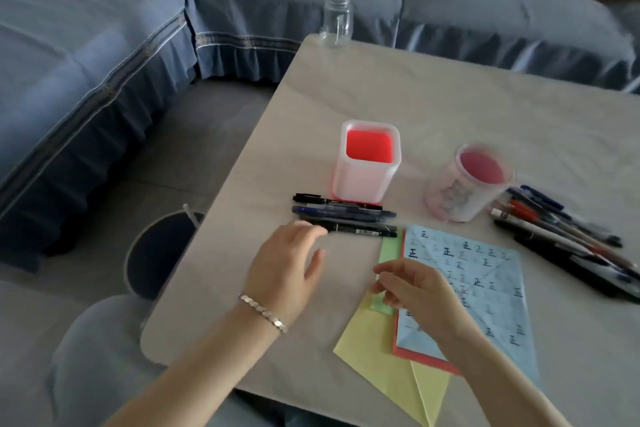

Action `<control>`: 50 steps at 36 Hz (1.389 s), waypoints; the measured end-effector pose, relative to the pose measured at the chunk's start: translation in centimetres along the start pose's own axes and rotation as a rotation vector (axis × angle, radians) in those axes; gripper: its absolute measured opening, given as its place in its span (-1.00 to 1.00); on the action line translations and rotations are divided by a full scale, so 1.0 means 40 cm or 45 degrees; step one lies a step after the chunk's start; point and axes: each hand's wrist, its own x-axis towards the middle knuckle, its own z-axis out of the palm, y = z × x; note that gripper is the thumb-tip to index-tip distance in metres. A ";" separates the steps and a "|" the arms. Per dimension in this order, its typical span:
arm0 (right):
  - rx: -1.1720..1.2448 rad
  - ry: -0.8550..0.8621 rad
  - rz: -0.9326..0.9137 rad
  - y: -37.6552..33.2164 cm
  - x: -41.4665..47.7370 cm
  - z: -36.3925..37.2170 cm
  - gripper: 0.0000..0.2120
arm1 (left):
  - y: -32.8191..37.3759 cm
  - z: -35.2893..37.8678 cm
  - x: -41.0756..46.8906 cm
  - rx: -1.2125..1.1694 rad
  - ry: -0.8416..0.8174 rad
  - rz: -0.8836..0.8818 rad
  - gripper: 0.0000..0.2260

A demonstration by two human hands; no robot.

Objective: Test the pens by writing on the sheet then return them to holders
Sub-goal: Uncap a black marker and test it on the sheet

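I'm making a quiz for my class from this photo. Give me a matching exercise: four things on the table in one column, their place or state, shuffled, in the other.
1 glass jar
2 blue sheet
3 square holder
4 round holder

A pile of pens on its right
B far corner of the table
C covered in written characters
D row of pens along its near side

Pairs: 1-B, 2-C, 3-D, 4-A
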 end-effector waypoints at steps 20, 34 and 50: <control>-0.658 0.753 -0.195 0.115 -0.025 -0.389 -0.85 | 0.143 0.240 -0.043 0.231 -0.475 0.362 -0.41; -1.270 0.793 0.013 0.150 0.047 -0.458 -0.70 | 0.139 0.243 -0.044 0.140 -0.467 0.339 -0.41; -1.483 0.615 0.002 0.155 0.028 -0.486 -0.75 | 0.141 0.240 -0.043 0.127 -0.510 0.306 -0.39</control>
